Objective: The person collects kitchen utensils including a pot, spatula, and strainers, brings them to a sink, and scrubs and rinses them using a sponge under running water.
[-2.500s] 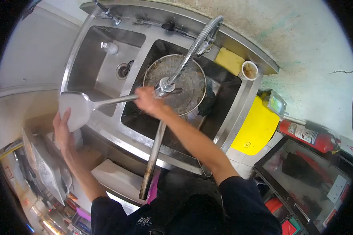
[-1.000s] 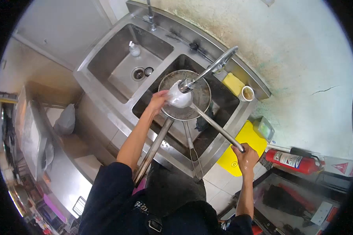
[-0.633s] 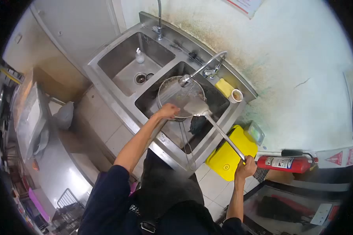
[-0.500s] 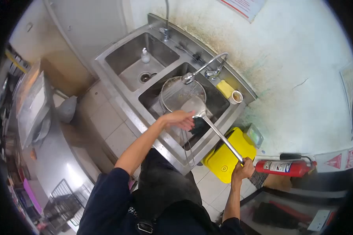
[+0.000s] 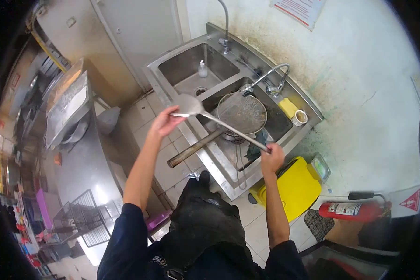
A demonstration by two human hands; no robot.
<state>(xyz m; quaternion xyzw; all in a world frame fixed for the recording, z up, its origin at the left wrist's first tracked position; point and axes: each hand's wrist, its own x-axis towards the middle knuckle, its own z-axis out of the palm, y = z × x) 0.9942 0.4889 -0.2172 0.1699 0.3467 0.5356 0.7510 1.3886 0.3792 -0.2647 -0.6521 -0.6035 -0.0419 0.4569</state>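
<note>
Plainly, the double metal sink (image 5: 165,88) takes up most of what I can make out from my distant seat, two basins side by side. Next in bulk is a yellow lidded bin (image 5: 296,193), standing on the tiles near the sink's right end. A round pan (image 5: 242,112) sits in the right basin, its long handle slanting out over the front rim, and above it bends the tap (image 5: 266,75). Across the near side of that pan I see the metal spatula (image 5: 215,119), held up between the two hands, its broad blade over the front rim and its shaft running down toward the right. My view has the right hand (image 5: 272,158) wrapped around the shaft's far end. The left hand (image 5: 166,123) is at the opposite end, fingers partly spread and meeting the blade's near edge; whether they pinch it, I can't tell. Smaller again, a dark cloth (image 5: 255,148) lies crumpled in the right basin, a yellow sponge (image 5: 288,107) rests on the ledge, and beside it stands a white cup (image 5: 297,121).
</note>
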